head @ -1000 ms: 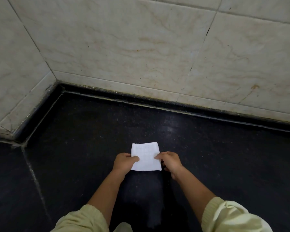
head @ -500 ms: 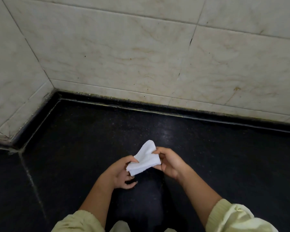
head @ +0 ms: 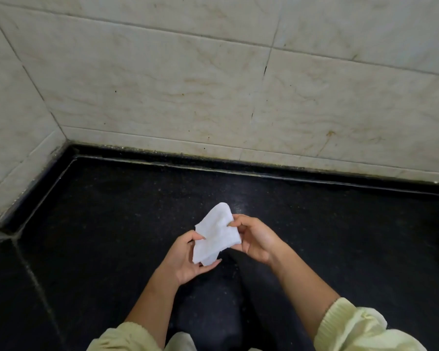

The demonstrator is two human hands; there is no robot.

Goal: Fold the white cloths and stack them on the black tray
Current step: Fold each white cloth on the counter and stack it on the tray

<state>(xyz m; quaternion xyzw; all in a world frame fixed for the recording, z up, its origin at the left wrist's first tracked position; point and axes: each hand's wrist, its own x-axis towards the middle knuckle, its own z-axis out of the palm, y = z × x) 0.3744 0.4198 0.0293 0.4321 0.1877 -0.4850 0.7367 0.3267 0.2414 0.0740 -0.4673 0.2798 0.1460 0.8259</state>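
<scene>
Your left hand (head: 188,259) and right hand (head: 256,239) each pinch an edge of the loosely folded white cloth (head: 216,234), held clear of the black counter (head: 112,224), so honestly one loose grip and the fold probably flops open.

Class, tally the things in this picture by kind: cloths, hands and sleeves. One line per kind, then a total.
white cloth: 1, held between both hands
hands: 2, left hand and right hand
pale yellow sleeves: 2, left sleeve and right sleeve
Total: 5
</scene>
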